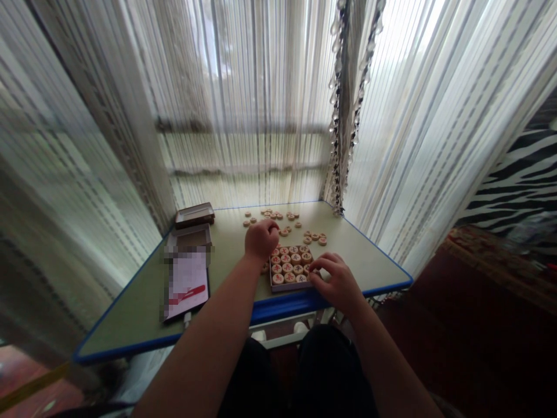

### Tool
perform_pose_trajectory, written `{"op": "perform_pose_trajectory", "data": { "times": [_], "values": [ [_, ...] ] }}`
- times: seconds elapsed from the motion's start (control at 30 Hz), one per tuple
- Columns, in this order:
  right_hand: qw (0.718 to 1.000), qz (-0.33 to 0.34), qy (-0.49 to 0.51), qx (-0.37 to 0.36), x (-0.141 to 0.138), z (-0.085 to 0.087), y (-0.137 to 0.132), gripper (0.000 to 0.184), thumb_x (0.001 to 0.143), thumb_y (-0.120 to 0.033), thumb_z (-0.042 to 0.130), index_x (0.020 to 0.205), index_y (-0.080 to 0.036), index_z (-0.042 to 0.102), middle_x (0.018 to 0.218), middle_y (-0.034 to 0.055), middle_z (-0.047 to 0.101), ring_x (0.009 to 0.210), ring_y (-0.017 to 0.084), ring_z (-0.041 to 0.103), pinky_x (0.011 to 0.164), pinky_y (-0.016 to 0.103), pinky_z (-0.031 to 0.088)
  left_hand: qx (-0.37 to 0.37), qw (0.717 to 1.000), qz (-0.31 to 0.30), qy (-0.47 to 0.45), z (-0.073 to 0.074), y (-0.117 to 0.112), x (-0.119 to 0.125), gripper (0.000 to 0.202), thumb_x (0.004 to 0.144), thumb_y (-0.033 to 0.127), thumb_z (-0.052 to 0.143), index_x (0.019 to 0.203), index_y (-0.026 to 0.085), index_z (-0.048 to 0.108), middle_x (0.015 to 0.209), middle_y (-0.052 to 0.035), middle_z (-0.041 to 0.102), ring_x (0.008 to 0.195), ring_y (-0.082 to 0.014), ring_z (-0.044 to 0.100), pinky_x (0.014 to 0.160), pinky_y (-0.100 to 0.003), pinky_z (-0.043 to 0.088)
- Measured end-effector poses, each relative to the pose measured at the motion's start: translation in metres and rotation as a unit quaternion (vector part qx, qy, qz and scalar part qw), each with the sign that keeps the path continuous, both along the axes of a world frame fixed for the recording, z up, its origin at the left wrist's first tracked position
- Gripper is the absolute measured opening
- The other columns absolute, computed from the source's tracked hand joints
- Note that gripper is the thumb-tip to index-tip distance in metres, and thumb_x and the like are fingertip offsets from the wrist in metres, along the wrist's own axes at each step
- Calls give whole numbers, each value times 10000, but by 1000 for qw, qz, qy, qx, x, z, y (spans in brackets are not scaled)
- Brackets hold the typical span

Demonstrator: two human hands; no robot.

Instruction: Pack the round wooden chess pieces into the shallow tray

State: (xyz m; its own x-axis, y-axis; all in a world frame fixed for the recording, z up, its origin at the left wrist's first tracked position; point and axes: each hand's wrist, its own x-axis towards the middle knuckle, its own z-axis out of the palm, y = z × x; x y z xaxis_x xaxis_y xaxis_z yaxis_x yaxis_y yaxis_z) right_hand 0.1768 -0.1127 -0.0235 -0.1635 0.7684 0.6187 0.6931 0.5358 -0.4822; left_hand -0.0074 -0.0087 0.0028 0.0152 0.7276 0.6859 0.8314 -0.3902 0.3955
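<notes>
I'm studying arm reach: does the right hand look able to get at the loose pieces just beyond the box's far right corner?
Probably yes: the right hand is beside the box, and nothing seems to stand between it and those loose pieces.

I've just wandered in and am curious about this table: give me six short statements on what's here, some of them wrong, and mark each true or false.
1. A tablet lies on the table, left of the box of round pieces. True.
2. The left hand rests on the tablet. False: the left hand is near the box's far left corner.
3. The right hand is at the right side of the box. True.
4. The table's edging is red. False: the edging is blue.
5. Every round piece is inside the box. False: loose pieces lie on the table beyond it.
6. Some pieces in the box bear red markings. True.
</notes>
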Motion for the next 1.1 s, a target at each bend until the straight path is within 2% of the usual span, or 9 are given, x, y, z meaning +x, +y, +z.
{"op": "perform_pose_trajectory", "data": {
  "times": [0.37, 0.47, 0.57, 0.63, 0.73, 0.83, 0.97, 1.1],
  "values": [
    [999, 9, 9, -30, 1, 5, -1, 102, 664, -139, 569, 688, -216, 631, 754, 23, 580, 810, 188, 513, 782, 331, 402, 13, 1000, -14, 10, -1, 1, 1, 246, 697, 149, 427, 685, 195, 668, 695, -39, 669, 680, -166, 595, 704, -279, 444],
    [999, 5, 36, -32, 3, 3, 0, 89, 705, -181, 552, 708, -206, 637, 763, 31, 580, 815, 187, 519, 781, 323, 400, 16, 1000, -14, 6, -1, 2, 0, 248, 696, 150, 423, 683, 195, 666, 700, -35, 671, 674, -164, 594, 701, -274, 441],
    [994, -15, 93, -50, 6, 1, 5, 175, 787, -247, 480, 754, -183, 638, 787, 43, 583, 789, 170, 527, 734, 295, 411, 14, 1000, -13, 4, -1, 2, 0, 245, 699, 158, 420, 680, 191, 662, 693, -31, 670, 670, -161, 594, 702, -272, 439],
    [992, -22, 98, -71, 6, 4, 11, 199, 797, -267, 471, 764, -169, 641, 789, 45, 591, 769, 159, 532, 714, 278, 411, 12, 1000, -18, 4, -1, 2, 1, 246, 702, 162, 417, 682, 188, 661, 684, -30, 667, 665, -158, 593, 704, -269, 438],
    [995, 11, -28, -91, 1, 18, 21, 150, 739, -277, 553, 710, -183, 667, 746, 33, 606, 768, 157, 532, 764, 280, 385, 7, 1000, -27, 11, 0, 1, 2, 248, 708, 168, 415, 690, 185, 662, 676, -32, 663, 661, -156, 592, 699, -263, 438],
    [980, 28, -179, -88, -9, 35, 27, 163, 724, -315, 574, 692, -211, 695, 724, 41, 624, 770, 167, 537, 766, 278, 364, -1, 1000, -26, 13, 0, 0, 2, 251, 710, 168, 414, 699, 184, 664, 681, -37, 663, 664, -156, 592, 684, -258, 437],
    [951, -27, -284, -119, -21, 48, 29, 250, 756, -380, 522, 700, -225, 710, 698, 57, 641, 689, 171, 550, 629, 268, 352, -7, 1000, -22, 4, 1, -1, 1, 253, 707, 163, 415, 710, 182, 667, 687, -39, 665, 661, -153, 592, 674, -256, 436],
    [929, -73, -317, -178, -23, 48, 30, 236, 715, -397, 552, 671, -222, 704, 667, 61, 643, 589, 156, 537, 503, 256, 291, -8, 1000, -27, -3, 1, -2, 1, 254, 709, 162, 412, 713, 179, 665, 683, -38, 663, 656, -149, 590, 670, -255, 435]
  ]
}}
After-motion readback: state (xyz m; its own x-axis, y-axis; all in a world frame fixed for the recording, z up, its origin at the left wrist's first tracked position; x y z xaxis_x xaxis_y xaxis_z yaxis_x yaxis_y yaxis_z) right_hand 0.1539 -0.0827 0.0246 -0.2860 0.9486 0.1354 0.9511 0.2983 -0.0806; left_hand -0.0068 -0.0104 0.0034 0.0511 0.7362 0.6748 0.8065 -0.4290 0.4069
